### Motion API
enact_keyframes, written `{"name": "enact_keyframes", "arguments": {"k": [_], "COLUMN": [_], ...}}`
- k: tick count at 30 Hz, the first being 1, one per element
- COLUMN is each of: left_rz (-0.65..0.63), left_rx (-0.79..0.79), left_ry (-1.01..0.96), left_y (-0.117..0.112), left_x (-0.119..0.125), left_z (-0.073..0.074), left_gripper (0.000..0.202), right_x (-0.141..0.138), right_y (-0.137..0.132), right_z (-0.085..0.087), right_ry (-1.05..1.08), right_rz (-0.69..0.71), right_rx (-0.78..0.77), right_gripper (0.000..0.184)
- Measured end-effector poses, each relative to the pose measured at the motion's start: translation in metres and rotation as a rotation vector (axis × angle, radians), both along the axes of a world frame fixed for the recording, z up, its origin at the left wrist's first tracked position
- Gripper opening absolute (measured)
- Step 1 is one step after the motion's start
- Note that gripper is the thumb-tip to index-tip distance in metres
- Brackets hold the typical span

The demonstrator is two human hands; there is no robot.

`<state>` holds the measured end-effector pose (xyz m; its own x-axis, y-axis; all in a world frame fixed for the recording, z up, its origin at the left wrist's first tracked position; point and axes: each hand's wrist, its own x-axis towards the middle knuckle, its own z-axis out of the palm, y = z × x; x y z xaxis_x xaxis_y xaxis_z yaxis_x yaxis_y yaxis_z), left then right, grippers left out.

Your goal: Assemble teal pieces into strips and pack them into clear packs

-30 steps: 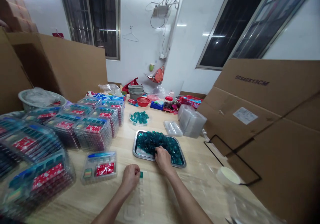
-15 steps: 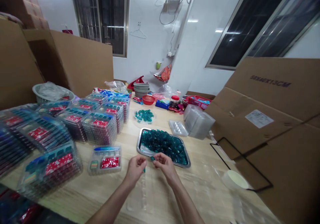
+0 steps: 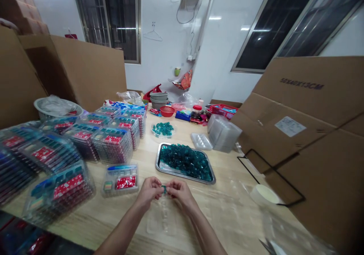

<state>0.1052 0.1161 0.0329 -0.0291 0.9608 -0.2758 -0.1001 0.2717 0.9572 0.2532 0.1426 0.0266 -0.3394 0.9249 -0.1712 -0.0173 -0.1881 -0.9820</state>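
Note:
My left hand (image 3: 151, 190) and my right hand (image 3: 178, 192) meet above the near edge of the metal tray. Between their pinched fingertips is a small teal translucent piece (image 3: 164, 189); the fingers partly hide it, and I cannot tell whether there is more than one. Just below the hands lies a clear plastic blister tray (image 3: 162, 222), flat on the table. Beyond them the metal tray (image 3: 182, 176) bears a heap of teal pieces (image 3: 184, 160). To the left sits a filled clear case (image 3: 121, 180) with a blue pen and a red dotted packet.
Stacks of filled clear cases (image 3: 112, 145) cover the left side. Behind the metal tray is a shallow dish of teal pieces (image 3: 163, 129). Empty clear trays (image 3: 224, 133) stand back right. A tape roll (image 3: 264, 195), scissors (image 3: 269, 246) and a large carton (image 3: 298, 133) are on the right.
My right hand has come left and down from the tray's edge with a teal piece. The two hands' fingertips are now together. The view has shifted slightly.

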Motion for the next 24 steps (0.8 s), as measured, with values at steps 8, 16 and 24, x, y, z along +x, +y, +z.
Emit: {"name": "enact_keyframes", "arguments": {"k": [8, 16, 24], "left_rz": [-0.016, -0.13, -0.151], "left_rx": [0.041, 0.094, 0.145], "left_ry": [0.291, 0.343, 0.435], "left_y": [-0.002, -0.006, -0.003], "left_x": [0.01, 0.014, 0.011], "left_z": [-0.018, -0.026, -0.034], "left_gripper": [0.003, 0.01, 0.011], "right_x": [-0.002, 0.006, 0.007], "right_y": [-0.01, -0.014, -0.015], "right_z": [-0.011, -0.014, -0.017], "right_ry": [-0.285, -0.266, -0.291], "right_rz": [-0.068, 0.044, 0.044], "right_rx": [0.163, 0.034, 0.012], "right_gripper": [0.012, 0.009, 0.014]}}
